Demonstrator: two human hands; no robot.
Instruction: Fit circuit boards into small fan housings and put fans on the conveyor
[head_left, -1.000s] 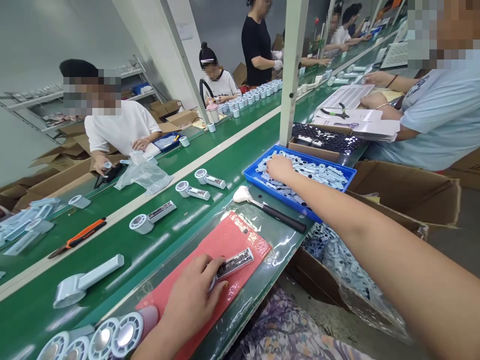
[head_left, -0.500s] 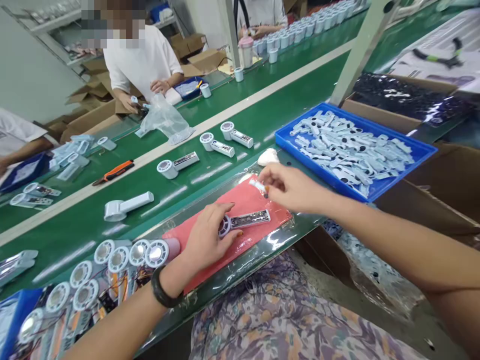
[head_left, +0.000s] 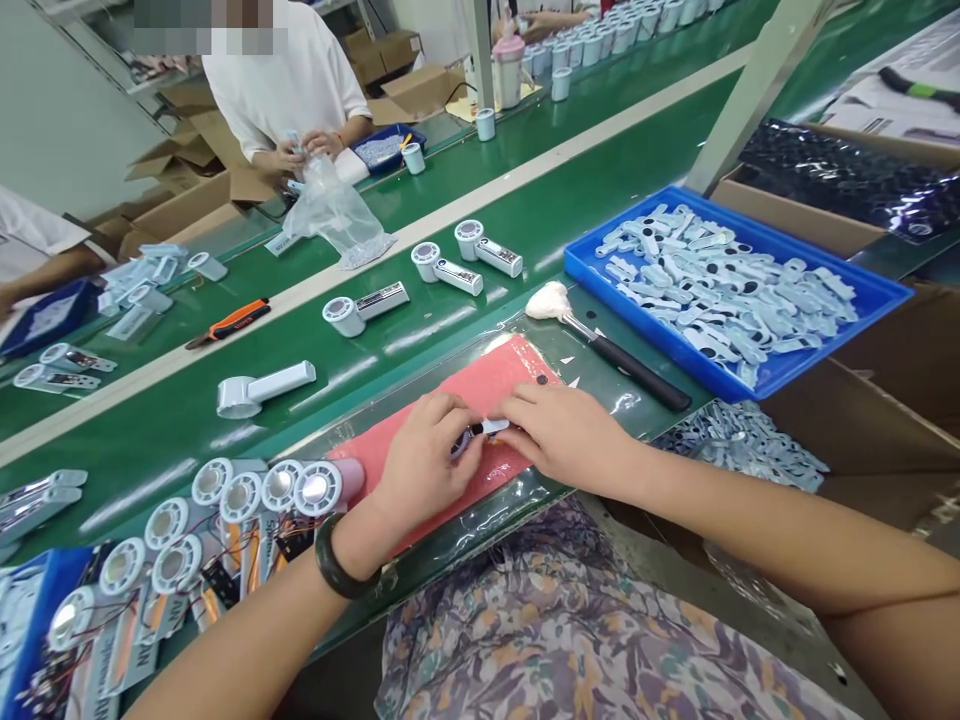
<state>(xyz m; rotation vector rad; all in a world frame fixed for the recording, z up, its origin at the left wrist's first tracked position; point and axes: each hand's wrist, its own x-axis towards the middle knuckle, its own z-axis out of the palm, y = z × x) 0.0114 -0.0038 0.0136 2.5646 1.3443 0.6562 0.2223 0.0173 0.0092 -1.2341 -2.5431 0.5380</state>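
Observation:
My left hand and my right hand meet over the red mat at the near edge of the bench. Between them lies a small fan unit, mostly hidden by my fingers. The left hand is curled around its round head. The right hand lies over its handle with fingers pressed down on it; whether a small plastic piece sits under them I cannot tell. A blue tray full of small light-blue plastic pieces stands to the right.
A brush lies between the mat and the tray. Several unfinished fan units with wires lie at my left. More fan units sit on the green conveyor belt. A person in white works opposite. Cardboard boxes stand at the right.
My right hand went from the blue tray to the mat with a small piece and now presses on the fan unit. The camera view tilted down and left.

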